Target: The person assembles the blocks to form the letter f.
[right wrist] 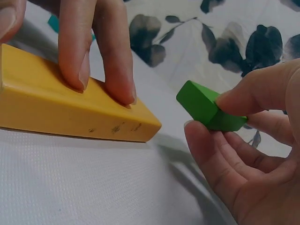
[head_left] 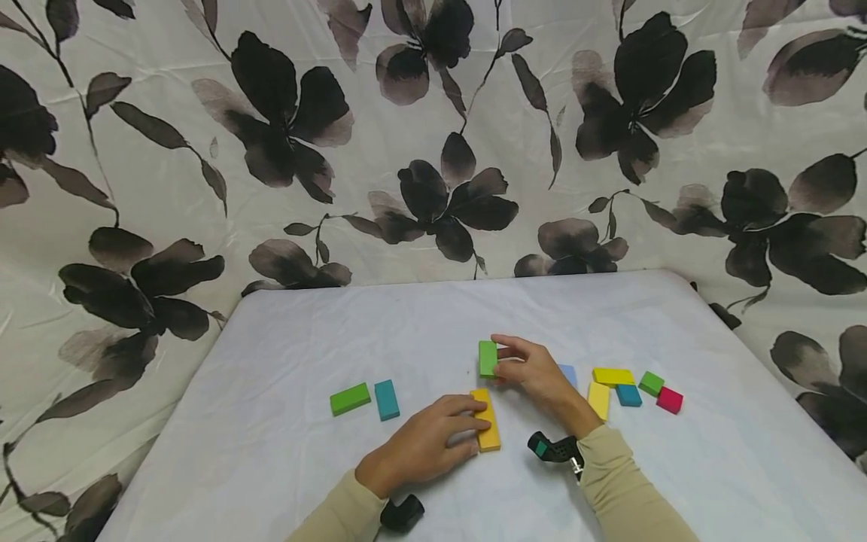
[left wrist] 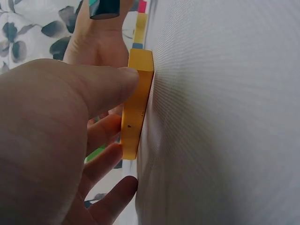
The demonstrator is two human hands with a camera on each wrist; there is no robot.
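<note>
A long orange-yellow block (head_left: 489,433) lies flat on the white table. My left hand (head_left: 433,436) rests against it from the left. Fingertips (right wrist: 77,77) press down on the block in the right wrist view, and the thumb (left wrist: 115,84) touches it in the left wrist view. Just beyond that block's far end, my right hand (head_left: 538,376) pinches a green block (head_left: 488,359) between thumb and fingers. In the right wrist view this green block (right wrist: 201,105) is held tilted, apart from the orange-yellow one, above the tabletop.
To the left lie a green block (head_left: 350,400) and a teal block (head_left: 387,400). Rightward are two yellow blocks (head_left: 612,376), a blue block (head_left: 628,396), a small green block (head_left: 652,384) and a red block (head_left: 670,400). A light blue block (head_left: 567,374) is partly hidden behind the right hand.
</note>
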